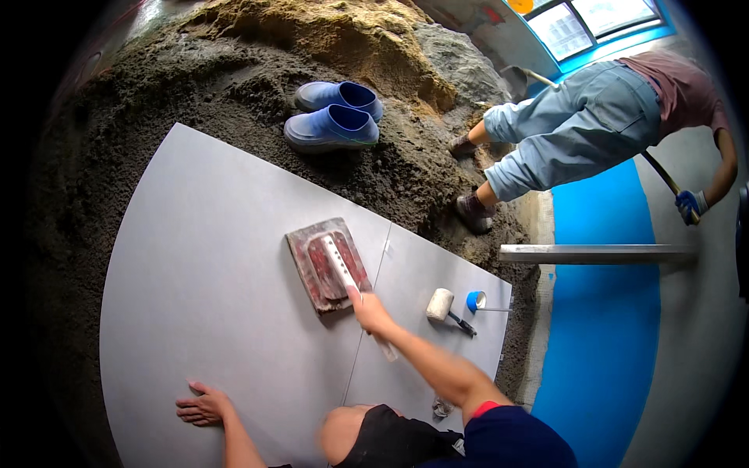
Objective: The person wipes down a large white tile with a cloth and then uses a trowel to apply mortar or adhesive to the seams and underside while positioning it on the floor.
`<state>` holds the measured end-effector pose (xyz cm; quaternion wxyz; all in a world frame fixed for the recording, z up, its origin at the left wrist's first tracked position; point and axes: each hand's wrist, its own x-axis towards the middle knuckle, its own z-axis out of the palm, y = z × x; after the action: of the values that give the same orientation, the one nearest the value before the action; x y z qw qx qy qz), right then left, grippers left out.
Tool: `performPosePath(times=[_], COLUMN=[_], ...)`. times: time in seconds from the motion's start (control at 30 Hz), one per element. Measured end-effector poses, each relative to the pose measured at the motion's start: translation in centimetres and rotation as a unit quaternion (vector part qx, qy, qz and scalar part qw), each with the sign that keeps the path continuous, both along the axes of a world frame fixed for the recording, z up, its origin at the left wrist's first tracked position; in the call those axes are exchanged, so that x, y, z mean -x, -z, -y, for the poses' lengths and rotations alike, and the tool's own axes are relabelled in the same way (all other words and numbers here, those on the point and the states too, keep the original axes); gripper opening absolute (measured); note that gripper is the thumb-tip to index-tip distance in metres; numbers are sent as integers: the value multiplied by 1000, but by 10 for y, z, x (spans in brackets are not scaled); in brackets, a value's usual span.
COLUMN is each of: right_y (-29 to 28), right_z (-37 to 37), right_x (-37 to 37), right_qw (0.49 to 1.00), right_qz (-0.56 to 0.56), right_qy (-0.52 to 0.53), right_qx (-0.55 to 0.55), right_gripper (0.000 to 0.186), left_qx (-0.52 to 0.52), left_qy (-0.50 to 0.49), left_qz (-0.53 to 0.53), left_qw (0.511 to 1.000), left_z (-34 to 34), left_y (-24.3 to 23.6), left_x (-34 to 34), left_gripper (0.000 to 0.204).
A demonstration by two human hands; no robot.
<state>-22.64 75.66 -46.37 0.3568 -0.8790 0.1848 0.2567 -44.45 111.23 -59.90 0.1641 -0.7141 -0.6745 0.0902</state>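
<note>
Large grey tiles (203, 265) lie under me, with a seam between two of them. My right hand (373, 316) is wrapped round the long handle of a flat square pad tool (308, 269), red and worn, resting on the tile and slightly blurred. My left hand (201, 407) lies on the left tile with its fingers spread. On the right tile are a white-headed mallet (441, 304) with a dark handle and a small blue-rimmed round item (474, 302) with a thin stem. My bare knee (343, 433) is at the lower edge.
Blue slip-on shoes (331, 131) stand on dark mortar (218, 93) beyond the tiles. A co-worker (593, 109) bends at upper right, gloved hand (690, 204) on a tool handle. A long metal bar (597, 253) crosses a blue floor strip (601, 327). A window (593, 23) is behind.
</note>
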Motion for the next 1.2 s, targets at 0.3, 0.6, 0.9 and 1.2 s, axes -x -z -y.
performPosePath(times=[0.3,0.6,0.9,1.2], right_y=[-135,-89,-59,-105], right_z=[-25,-57,-2,-120], right_x=[-18,-91,49,-11], right_qw=[966,992,963,959], right_qz=[233,-123,200,-84], right_qy=[-48,-7,-109,-262], right_qx=[-98,-11,-141,-64], right_gripper=[56,59,49,60], left_qx=[-37,-44,-14,-28], left_qy=[8,29,40,30], left_qz=[5,38,147,164], left_qw=[999,998,988,986], left_z=[-48,-32,-21,-16], left_y=[-5,5,2,12], left_x=[10,1,-4,22], left_gripper=[78,76,81,83])
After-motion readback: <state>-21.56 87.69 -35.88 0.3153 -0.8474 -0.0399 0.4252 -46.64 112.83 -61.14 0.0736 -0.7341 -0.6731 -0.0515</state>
